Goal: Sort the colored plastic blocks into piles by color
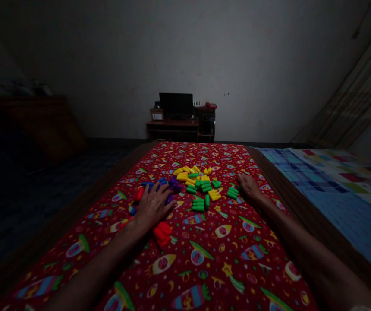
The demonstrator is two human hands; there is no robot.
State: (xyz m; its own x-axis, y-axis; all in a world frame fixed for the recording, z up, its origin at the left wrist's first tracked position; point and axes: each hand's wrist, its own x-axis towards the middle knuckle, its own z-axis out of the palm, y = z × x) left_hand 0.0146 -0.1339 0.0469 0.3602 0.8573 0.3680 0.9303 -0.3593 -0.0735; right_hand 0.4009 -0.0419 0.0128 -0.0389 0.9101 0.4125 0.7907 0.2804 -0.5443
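My left hand (155,202) lies with fingers spread over blue blocks (162,180) and purple blocks (174,185). They are plastic toy building blocks with rounded, finger-like bars. Red blocks (162,233) sit beside its wrist, and another red block (139,194) shows past its outer side. At the right, my right hand (249,186) rests on the cloth with fingers curled; a bit of green shows at them, mostly hidden. Just left of it lies a green block (232,192). Between the hands are several green blocks (198,204) and yellow blocks (182,176).
A red cloth printed with rockets (222,259) covers the table, whose brown edge (269,172) shows. Beyond stands a desk (172,124) with a black monitor (176,103). A bed with a checked blue cover (302,177) is at the right; the room is dim.
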